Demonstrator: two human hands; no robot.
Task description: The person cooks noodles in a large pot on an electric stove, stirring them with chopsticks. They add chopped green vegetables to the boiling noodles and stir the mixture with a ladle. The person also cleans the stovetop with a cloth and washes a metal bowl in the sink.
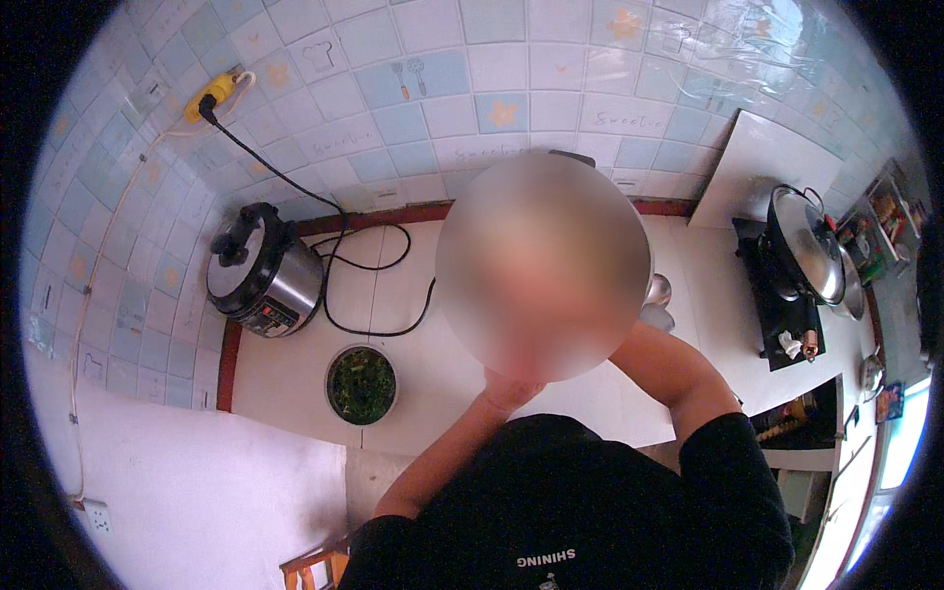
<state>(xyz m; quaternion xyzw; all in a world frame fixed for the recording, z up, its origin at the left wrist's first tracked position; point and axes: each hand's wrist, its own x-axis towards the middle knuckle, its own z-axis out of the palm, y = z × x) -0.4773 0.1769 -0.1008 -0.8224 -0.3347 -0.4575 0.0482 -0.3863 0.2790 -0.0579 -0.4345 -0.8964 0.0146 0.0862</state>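
Observation:
A large round blur covers the middle of the view and hides most of both hands and whatever is at them. Only the heel and lower edge of my left hand [514,389] show below it, over the pale countertop [435,383]. My right forearm runs into the blur from the right, with its hand hidden. A round bowl of chopped leafy greens [361,385] stands left of my left hand. Two rounded metal pieces [658,290] peek out at the blur's right edge. Behind the blur, a dark flat edge [574,158] shows against the tiles.
An electric pressure cooker [269,273] stands at the back left. A black cord [383,333] loops over the counter; another stretch reaches a yellow socket block [214,96]. At right, a lidded wok [807,243] sits on a black stove [782,324], before a leaning pale board [759,169].

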